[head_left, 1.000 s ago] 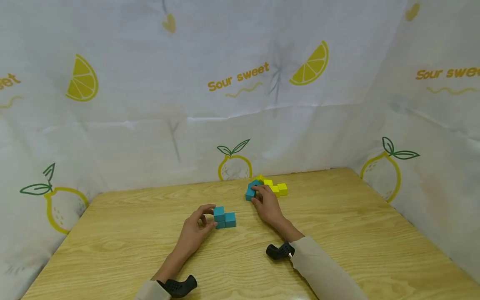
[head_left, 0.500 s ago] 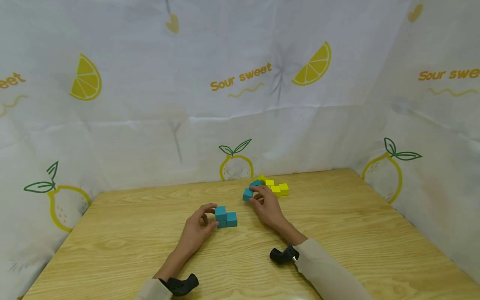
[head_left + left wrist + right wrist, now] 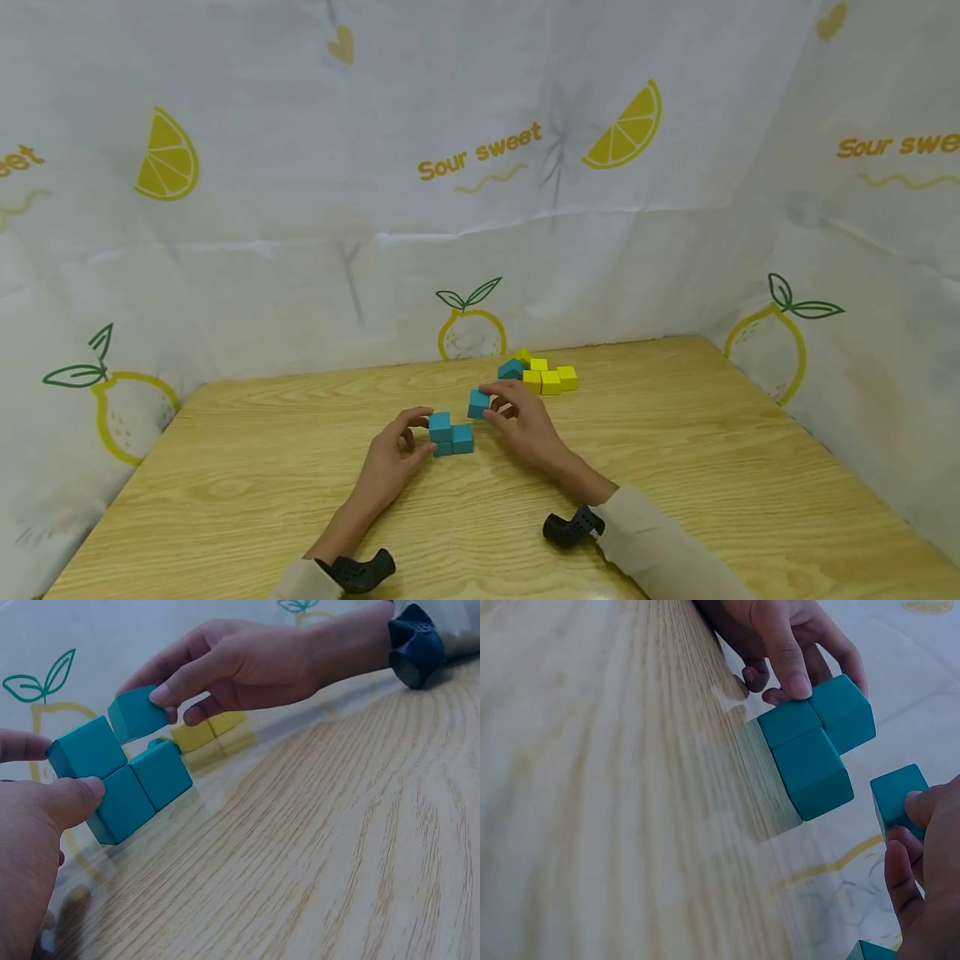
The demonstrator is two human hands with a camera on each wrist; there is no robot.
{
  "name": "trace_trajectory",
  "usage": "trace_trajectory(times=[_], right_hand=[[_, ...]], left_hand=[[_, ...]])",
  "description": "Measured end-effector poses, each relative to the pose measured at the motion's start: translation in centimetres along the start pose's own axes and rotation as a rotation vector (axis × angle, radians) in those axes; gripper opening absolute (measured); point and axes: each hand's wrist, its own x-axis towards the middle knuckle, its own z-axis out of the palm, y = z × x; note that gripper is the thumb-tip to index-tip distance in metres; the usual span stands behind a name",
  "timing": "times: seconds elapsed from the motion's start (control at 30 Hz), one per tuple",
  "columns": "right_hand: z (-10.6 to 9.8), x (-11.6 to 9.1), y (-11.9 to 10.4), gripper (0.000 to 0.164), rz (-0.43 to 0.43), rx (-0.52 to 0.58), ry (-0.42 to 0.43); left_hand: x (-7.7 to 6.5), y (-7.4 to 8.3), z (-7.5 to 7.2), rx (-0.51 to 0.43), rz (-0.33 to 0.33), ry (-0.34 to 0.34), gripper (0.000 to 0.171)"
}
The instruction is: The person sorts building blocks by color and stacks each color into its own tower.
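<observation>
Near the middle of the wooden table, in the head view, two blue cubes sit side by side, the right one (image 3: pixel 462 438) fully bare on top. A third blue cube (image 3: pixel 440 425) is stacked on the left one. My left hand (image 3: pixel 390 467) steadies this stack from the left; its thumb (image 3: pixel 84 796) presses where the upper and lower cubes meet, and a fingertip is at the upper cube's far side. Just right of and beyond the stack, my right hand (image 3: pixel 531 429) pinches another blue cube (image 3: pixel 900 796) between thumb and fingers, apart from the stack and raised in the left wrist view.
Toward the table's back edge lie several yellow blocks (image 3: pixel 551 382) and a blue block with a peaked top (image 3: pixel 512 369). A white cloth (image 3: pixel 300 308) with lemon prints hangs behind and at the sides of the wooden table (image 3: pixel 660 450).
My right hand has drawn a blue cube out of the group at the back, leftward and nearer, toward the stack. My left hand stays at the stack.
</observation>
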Motion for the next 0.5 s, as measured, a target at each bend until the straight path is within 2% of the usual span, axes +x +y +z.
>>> trace_trajectory(times=[0.2,0.5], right_hand=[[0.37,-0.17,-0.2,0.033,-0.079,-0.012,-0.021],[0.67,-0.1,-0.79,0.036,-0.065,0.023,-0.071]], left_hand=[[-0.06,-0.03,-0.03,0.005,0.004,0.002,0.048],[-0.11,-0.32,0.01,-0.006,0.014,0.003,0.048]])
